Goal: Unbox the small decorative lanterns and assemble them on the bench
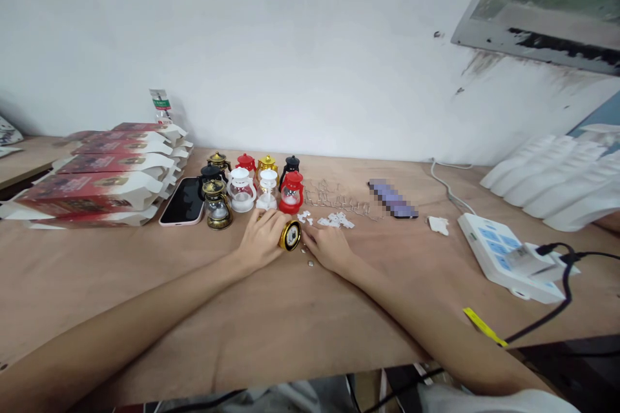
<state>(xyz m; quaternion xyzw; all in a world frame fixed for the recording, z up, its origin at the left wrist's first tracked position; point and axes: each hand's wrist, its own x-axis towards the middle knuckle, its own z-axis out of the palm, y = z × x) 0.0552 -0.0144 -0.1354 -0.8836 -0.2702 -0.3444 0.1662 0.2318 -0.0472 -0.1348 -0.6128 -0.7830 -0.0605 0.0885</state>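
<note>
My left hand [264, 237] is wrapped round a small gold lantern [291, 236], which lies tipped so that its round, dark-centred base faces me. Right beside that base is my right hand [330, 249], low over the table, its fingers drawn together towards the lantern; whatever may be between the fingertips is hidden. Small round silvery pieces, like button cells [310, 263], lie just below the hands. Behind them stand several mini lanterns, among them a red one [291, 193], a white one [241, 190] and a bronze one [217, 205]. Small white plastic pieces [336, 220] are scattered beyond my right hand.
Thin wire handles [339, 201] lie behind the white pieces. A phone [183, 202] and stacked red boxes [101, 174] are at left. To the right are a blurred-out flat object [393, 199], a power strip [504, 258] with cables, and white foam-like sleeves [547, 174].
</note>
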